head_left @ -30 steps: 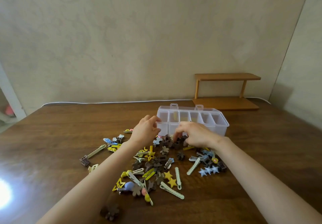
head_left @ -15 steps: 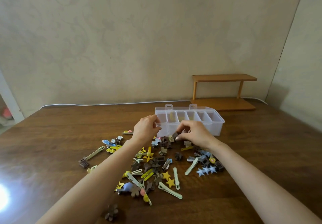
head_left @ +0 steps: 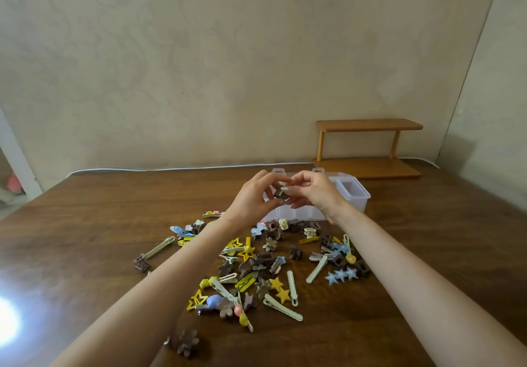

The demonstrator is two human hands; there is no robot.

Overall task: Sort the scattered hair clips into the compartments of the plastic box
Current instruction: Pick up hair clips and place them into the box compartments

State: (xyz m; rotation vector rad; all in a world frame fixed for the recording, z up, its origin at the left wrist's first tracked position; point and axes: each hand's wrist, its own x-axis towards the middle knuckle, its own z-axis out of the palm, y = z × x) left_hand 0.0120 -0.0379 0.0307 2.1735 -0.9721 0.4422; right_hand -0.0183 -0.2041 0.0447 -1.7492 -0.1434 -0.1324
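Observation:
Both hands are raised together in front of the clear plastic box. Between them is a small brown claw clip. My left hand curls its thumb and fingers round the clip. My right hand pinches the same clip from the right. The hands hide most of the box's compartments; only the right-end ones show. A pile of scattered hair clips lies on the wooden table in front of the box: brown flowers, yellow stars, blue stars, pale green bar clips.
A small wooden shelf stands at the back right against the wall. A white cable runs along the table's far edge. A lone brown flower clip lies near my left forearm. A bright glare spot sits at the left front.
My right hand has lifted a brown clip from the pile up in front of the box. My left hand has risen and closed on the same clip.

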